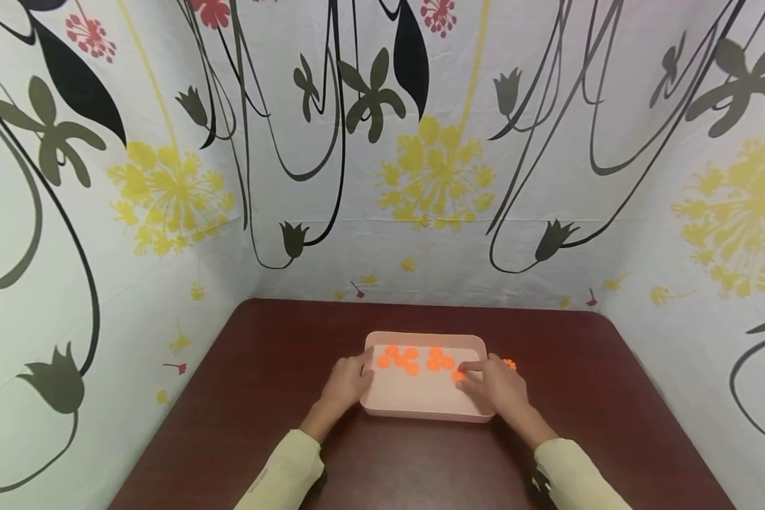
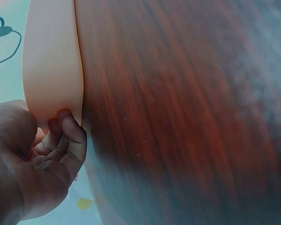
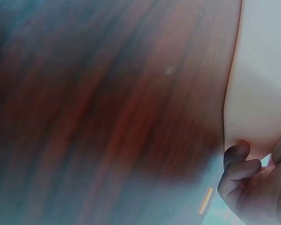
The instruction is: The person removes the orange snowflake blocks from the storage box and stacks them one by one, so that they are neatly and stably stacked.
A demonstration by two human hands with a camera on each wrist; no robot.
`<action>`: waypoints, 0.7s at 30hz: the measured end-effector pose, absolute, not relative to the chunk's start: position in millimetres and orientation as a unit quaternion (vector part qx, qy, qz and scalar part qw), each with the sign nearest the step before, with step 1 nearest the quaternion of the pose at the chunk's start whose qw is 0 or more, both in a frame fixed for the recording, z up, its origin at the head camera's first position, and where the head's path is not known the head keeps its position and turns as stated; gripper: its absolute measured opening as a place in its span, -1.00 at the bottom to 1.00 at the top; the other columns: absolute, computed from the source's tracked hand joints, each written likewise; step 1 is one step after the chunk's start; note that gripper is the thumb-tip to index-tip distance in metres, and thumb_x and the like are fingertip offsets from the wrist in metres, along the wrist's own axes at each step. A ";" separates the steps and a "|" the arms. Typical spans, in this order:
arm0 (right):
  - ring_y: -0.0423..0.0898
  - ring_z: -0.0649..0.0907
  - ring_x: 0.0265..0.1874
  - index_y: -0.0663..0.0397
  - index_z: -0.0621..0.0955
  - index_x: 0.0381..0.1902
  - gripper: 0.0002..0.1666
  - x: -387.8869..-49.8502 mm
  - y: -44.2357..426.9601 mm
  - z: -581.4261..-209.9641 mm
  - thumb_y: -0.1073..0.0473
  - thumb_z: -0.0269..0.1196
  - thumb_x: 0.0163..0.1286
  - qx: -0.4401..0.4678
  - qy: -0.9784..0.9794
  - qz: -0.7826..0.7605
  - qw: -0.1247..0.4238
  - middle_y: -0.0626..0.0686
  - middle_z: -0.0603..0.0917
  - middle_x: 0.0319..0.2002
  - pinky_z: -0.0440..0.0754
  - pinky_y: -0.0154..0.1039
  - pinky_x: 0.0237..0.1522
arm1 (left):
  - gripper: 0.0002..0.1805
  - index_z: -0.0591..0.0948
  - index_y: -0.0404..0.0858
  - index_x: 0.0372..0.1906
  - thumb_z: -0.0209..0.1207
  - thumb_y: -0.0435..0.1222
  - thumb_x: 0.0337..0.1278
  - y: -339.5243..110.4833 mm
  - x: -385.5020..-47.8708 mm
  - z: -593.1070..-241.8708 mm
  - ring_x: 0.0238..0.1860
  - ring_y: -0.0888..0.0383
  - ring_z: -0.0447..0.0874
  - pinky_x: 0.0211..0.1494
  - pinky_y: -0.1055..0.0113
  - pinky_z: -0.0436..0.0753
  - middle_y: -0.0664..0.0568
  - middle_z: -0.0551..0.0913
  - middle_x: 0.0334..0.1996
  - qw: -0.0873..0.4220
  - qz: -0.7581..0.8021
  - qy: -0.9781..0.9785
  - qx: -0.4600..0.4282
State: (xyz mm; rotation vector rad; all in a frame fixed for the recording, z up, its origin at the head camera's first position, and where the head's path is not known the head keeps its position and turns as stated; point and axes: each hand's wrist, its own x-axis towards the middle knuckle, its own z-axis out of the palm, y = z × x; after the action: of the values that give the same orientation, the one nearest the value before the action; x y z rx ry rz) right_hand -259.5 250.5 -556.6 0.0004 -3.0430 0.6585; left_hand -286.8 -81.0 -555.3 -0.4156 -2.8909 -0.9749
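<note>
A shallow pale pink tray (image 1: 414,400) lies on the table with several small, flat, round orange pieces (image 1: 411,368) in it, in two loose clusters. My left hand (image 1: 347,381) grips the tray's left side, its curled fingers (image 2: 74,136) against the outer wall. At the right side my right hand (image 1: 502,388) reaches over the rim. Its thumb and forefinger close about one orange piece (image 1: 457,377) inside the tray, while other fingers (image 3: 241,173) curl against the outer wall. The right wrist view hides that pinch.
Another orange piece (image 1: 509,364), with a scalloped edge, lies just beyond the right hand, outside the tray. The dark reddish-brown table (image 1: 306,333) extends around the tray. White cloth walls (image 1: 357,191) with printed flowers stand behind and on both sides.
</note>
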 end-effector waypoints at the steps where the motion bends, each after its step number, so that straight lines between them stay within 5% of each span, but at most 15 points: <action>1: -0.10 0.58 -0.36 -0.47 0.81 0.09 -0.55 -259.2 249.9 -556.8 -0.25 0.53 0.24 -0.001 -0.977 0.211 0.015 0.12 0.67 -0.04 0.44 -0.19 -0.46 | -0.42 0.54 -0.29 0.46 0.29 -0.34 0.39 -81.1 -286.6 -555.2 -0.22 0.13 0.62 -0.18 0.28 0.62 -0.19 0.78 -0.28 0.032 -0.314 -0.939 -0.137; 5: -0.10 0.56 -0.40 -0.45 0.81 0.09 -0.57 -258.6 249.8 -558.1 -0.23 0.52 0.25 0.003 -0.979 0.204 0.021 0.11 0.66 -0.08 0.43 -0.19 -0.48 | -0.42 0.54 -0.29 0.47 0.29 -0.34 0.39 -81.5 -286.0 -554.9 -0.35 0.15 0.53 -0.27 0.34 0.55 0.00 0.55 -0.56 0.032 -0.310 -0.940 -0.137; 9: -0.10 0.55 -0.41 -0.47 0.81 0.08 -0.59 -258.6 249.1 -558.5 -0.22 0.52 0.27 0.008 -0.983 0.181 0.030 0.09 0.66 -0.11 0.44 -0.17 -0.48 | -0.42 0.52 -0.29 0.48 0.27 -0.33 0.41 -81.2 -286.8 -554.6 -0.49 0.18 0.35 -0.45 0.41 0.39 0.13 0.32 -0.62 0.028 -0.316 -0.939 -0.133; 21: -0.06 0.64 -0.33 -0.48 0.81 0.02 -0.64 -258.1 252.0 -560.2 -0.22 0.52 0.25 0.017 -0.985 0.169 0.039 0.11 0.69 -0.06 0.54 -0.09 -0.46 | -0.41 0.50 -0.26 0.50 0.25 -0.32 0.43 -80.0 -287.6 -556.3 -0.49 0.17 0.33 -0.45 0.38 0.37 0.15 0.27 -0.61 0.022 -0.305 -0.944 -0.120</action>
State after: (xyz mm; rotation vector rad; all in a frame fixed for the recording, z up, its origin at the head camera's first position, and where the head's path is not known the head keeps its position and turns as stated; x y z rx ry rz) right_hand -258.1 252.0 -560.2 0.0513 -3.0193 0.5185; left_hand -287.6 -80.0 -556.3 -0.3725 -2.9269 -0.9457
